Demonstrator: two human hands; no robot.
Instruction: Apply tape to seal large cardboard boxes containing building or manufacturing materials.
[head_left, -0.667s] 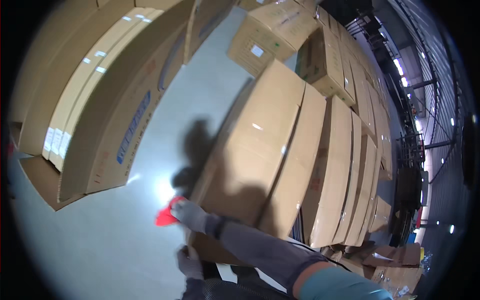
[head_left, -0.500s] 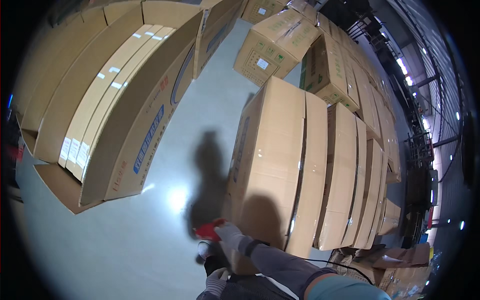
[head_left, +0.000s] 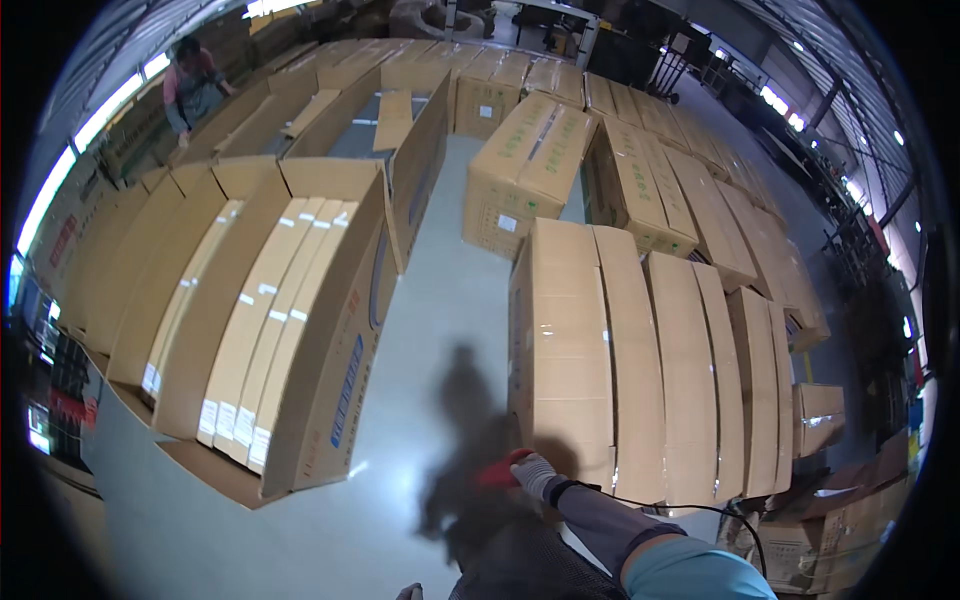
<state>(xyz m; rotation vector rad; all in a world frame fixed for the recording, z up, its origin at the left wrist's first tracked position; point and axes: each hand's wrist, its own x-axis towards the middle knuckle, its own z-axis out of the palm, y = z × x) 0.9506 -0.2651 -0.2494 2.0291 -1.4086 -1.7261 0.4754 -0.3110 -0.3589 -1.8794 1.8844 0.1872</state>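
My right hand (head_left: 533, 474), in a striped glove below a dark grey sleeve, is closed around a red object (head_left: 500, 470) whose exact kind I cannot make out. It is held beside the lower end of a tall closed carton (head_left: 570, 350), over my shadow on the floor. Of my left hand (head_left: 410, 593), only a small gloved part shows at the lower edge, so its fingers are hidden. To the left, a long open carton (head_left: 318, 390) holds several narrow flat boxes (head_left: 262, 330) with white labels at their near ends.
Closed cartons (head_left: 640, 190) stand in rows on the right and behind. Another open carton (head_left: 418, 185) lies beyond the left one. A person (head_left: 190, 85) bends over boxes at the far left. Grey floor (head_left: 420, 350) runs between the rows; a black cable (head_left: 735, 512) trails past my right arm.
The view has tilted up, bringing the far cartons and the person in. My right hand with the red object appears farther right; my left hand has mostly dropped out at the lower edge.
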